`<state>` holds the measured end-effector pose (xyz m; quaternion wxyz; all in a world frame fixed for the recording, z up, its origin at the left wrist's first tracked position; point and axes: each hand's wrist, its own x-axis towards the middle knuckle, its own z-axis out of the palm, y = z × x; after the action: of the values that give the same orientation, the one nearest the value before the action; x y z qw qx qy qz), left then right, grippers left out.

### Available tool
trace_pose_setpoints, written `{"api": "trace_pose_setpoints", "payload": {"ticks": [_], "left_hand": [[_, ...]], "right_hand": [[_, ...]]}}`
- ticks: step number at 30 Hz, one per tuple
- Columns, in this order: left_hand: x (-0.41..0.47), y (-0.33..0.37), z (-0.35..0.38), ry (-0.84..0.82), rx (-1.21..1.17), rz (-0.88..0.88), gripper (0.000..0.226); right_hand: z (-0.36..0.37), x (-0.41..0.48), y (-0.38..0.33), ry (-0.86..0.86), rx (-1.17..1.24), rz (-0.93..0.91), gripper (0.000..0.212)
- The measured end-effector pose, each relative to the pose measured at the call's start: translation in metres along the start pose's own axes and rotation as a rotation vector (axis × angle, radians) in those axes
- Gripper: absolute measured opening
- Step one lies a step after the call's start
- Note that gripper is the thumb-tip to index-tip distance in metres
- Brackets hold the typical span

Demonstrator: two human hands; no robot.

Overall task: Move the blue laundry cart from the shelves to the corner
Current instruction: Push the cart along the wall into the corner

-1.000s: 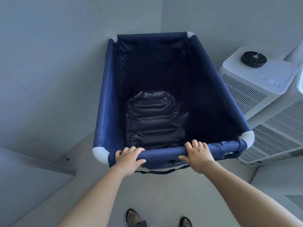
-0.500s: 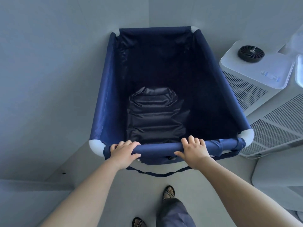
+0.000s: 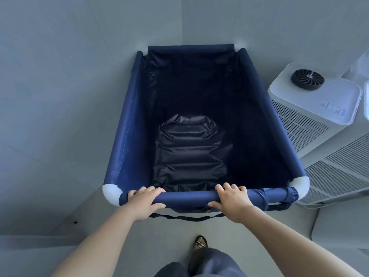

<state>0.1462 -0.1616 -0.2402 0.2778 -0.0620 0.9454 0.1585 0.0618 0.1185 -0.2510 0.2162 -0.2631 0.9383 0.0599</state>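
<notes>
my left hand (image 3: 142, 202) is gripping the near rail of the blue laundry cart (image 3: 127, 124) | my right hand (image 3: 232, 202) is gripping it too | cart is sitting ahead, far end in the wall corner

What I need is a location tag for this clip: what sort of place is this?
Probably an indoor utility corner: a blue laundry cart by bare walls, beside a white air purifier and a louvred unit.

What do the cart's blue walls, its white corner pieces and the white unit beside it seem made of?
Blue walls: thin synthetic cloth, likely nylon; it creases and shines faintly. Corner pieces: probably smooth matte plastic, rounded and seamless. White unit: hard moulded plastic, judging by its slatted grilles.
</notes>
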Motion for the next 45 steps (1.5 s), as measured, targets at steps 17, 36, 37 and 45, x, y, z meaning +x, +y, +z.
{"api": "trace_pose_setpoints", "payload": {"ticks": [17, 36, 37, 45], "left_hand": [[-0.063, 0.029, 0.066, 0.155, 0.003, -0.054, 0.035], [-0.18, 0.09, 0.154, 0.091, 0.06, -0.2, 0.041], [-0.187, 0.096, 0.16, 0.097, 0.066, -0.228, 0.042], [-0.248, 0.128, 0.224, 0.237, 0.046, -0.341, 0.049]], "right_hand": [[0.033, -0.07, -0.011, 0.128, -0.039, 0.051, 0.059], [0.092, -0.196, -0.005, 0.124, -0.028, -0.054, 0.059], [0.093, -0.204, -0.002, 0.12, 0.01, -0.08, 0.058], [0.111, -0.285, 0.044, 0.015, 0.221, -0.214, 0.049]]}}
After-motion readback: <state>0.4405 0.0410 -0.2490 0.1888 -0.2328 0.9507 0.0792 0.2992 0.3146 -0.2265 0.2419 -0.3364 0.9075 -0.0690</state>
